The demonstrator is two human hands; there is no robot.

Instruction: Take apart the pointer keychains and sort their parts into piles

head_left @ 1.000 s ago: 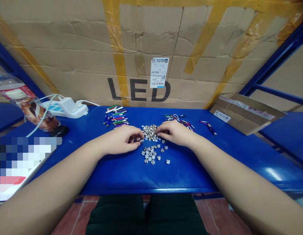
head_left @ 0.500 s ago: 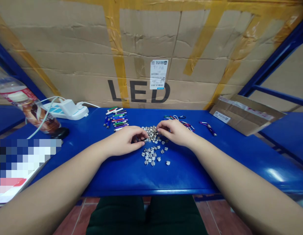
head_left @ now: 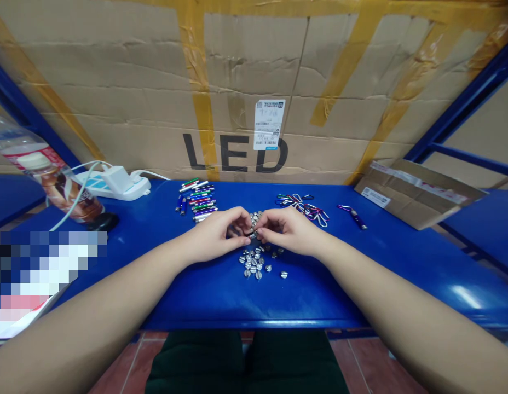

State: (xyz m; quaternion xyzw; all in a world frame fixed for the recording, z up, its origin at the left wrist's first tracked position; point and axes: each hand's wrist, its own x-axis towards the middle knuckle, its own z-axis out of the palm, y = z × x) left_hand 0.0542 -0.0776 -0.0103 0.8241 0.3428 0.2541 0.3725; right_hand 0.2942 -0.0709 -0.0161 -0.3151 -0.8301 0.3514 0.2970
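Observation:
My left hand is closed on a small dark tube with a silvery end, mostly hidden by the fingers. My right hand meets it there, thumb and fingertips pinched at the tube's end; whatever they pinch is too small to make out. Behind the fingertips lies a pile of shiny button cells, partly covered by both hands. Nearer to me are several loose silvery metal caps with a ridge across the face. Coloured metal tubes lie beyond my left hand, carabiner clips beyond my right.
On the blue table, a purple tube with a clip lies to the right, before an open cardboard box. A power strip and a drink bottle stand left. A large taped carton forms the back.
My right hand has moved left and toward me from the button-cell pile, and its fingertips now meet my left hand's. My left hand still holds the dark tube, nearly in place.

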